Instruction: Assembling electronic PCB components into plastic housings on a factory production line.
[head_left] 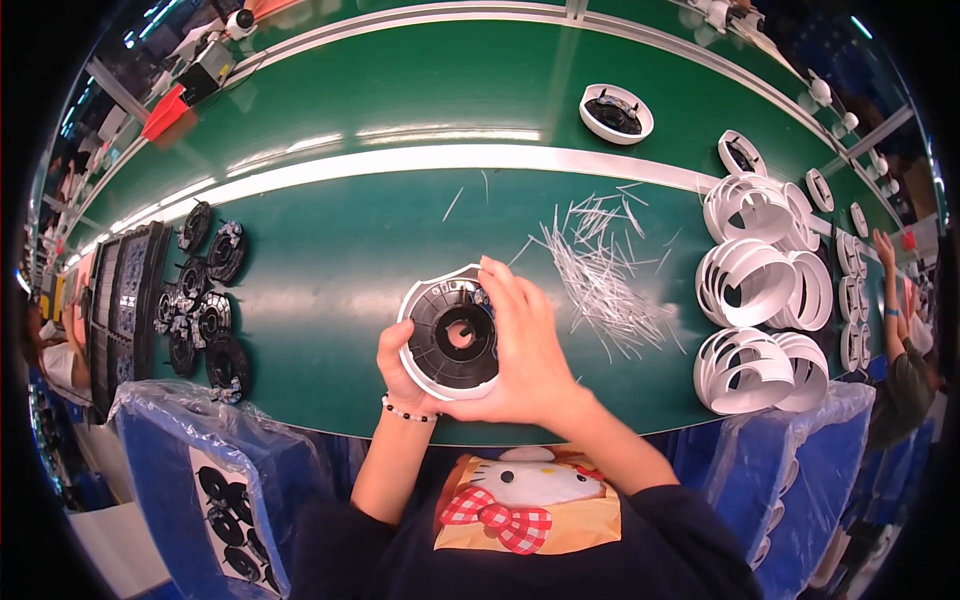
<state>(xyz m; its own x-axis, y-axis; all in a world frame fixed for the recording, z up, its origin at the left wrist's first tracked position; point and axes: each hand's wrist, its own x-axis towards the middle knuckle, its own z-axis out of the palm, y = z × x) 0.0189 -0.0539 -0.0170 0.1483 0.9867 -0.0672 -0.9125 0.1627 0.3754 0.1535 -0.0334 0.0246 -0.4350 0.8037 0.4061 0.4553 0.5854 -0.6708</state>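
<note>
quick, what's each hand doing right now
Left hand: closed, holding the round white housing from below.
Right hand: closed on the same housing's right side.

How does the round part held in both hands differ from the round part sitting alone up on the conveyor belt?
The held part, white shell around a black ring insert, is gripped by left hand and right hand; the belt part lies untouched. The held part looks larger, being nearer. Both are round white shells with dark insides.
</note>
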